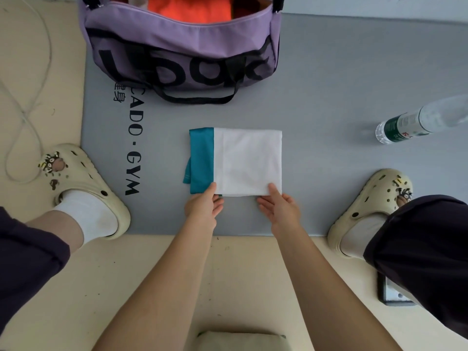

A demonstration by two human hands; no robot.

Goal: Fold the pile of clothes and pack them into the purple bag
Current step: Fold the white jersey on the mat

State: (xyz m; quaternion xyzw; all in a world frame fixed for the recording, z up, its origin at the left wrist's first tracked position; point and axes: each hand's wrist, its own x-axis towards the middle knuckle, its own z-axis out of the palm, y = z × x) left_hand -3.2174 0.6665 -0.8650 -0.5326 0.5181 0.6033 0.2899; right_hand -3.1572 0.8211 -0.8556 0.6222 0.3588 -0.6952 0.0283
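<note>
A folded white and teal garment (pixel 247 162) lies flat in the middle of the grey mat (pixel 329 84). My left hand (pixel 203 206) pinches its near left corner, thumb on top. My right hand (pixel 279 207) holds the near right corner, thumb on the cloth and fingers under the edge. Beyond the garment stands the purple bag (pixel 182 46), unzipped, with orange clothing (pixel 188 8) inside and its black handle drooping onto the mat.
A clear plastic water bottle (pixel 415 122) lies on the mat at the right. My feet in cream clogs flank the garment, the left one (pixel 86 188) and the right one (pixel 369 211). A white cord (pixel 27 97) loops on the floor at left. A beige folded item (pixel 240 340) sits near me.
</note>
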